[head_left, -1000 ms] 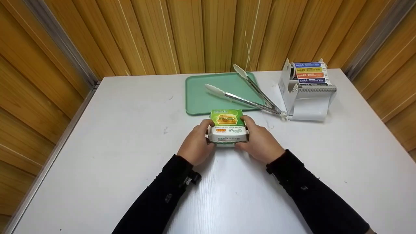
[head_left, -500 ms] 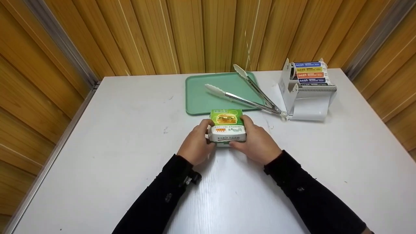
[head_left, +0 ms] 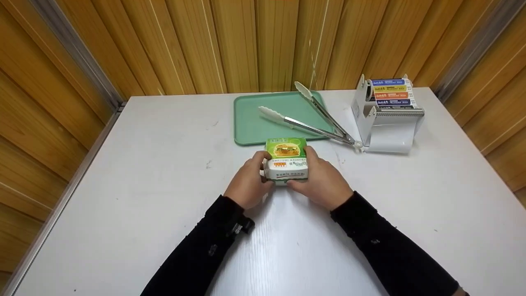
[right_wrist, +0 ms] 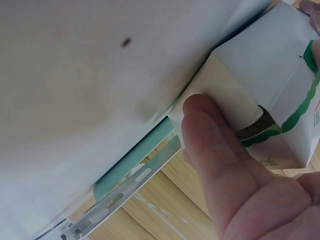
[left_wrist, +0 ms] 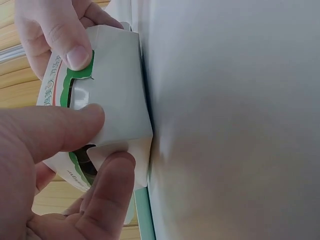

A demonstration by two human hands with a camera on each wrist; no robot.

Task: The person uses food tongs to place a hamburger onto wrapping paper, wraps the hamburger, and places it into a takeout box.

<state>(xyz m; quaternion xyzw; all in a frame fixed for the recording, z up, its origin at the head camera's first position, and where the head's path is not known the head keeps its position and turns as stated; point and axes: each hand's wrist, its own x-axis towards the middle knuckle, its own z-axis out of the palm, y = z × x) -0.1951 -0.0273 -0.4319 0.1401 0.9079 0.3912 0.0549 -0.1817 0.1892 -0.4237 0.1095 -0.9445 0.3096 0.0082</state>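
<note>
A green-and-white burger box (head_left: 286, 164) with a burger picture on its lid sits on the table between both hands. My left hand (head_left: 248, 181) holds its left side, thumb on the front face. On the opposite side, my right hand (head_left: 326, 179) holds the box, its thumb across the lower front edge. The left wrist view shows the box (left_wrist: 117, 85) with a dark gap by its side flap, where the left fingers (left_wrist: 107, 200) press. In the right wrist view, the right fingers (right_wrist: 210, 145) lie against the other side flap, beside another dark gap.
Behind the box lies a green tray (head_left: 250, 123). Spread metal tongs (head_left: 310, 127) rest partly on it, pointing back-left. A white dispenser (head_left: 388, 119) with several coloured label rolls stands at the back right. Wooden panels (head_left: 238, 45) wall the table (head_left: 164, 164).
My right hand has moved slightly left, its thumb sliding inward along the box's front. The right side flap, sticking out earlier, now looks pressed in. My left hand has barely moved.
</note>
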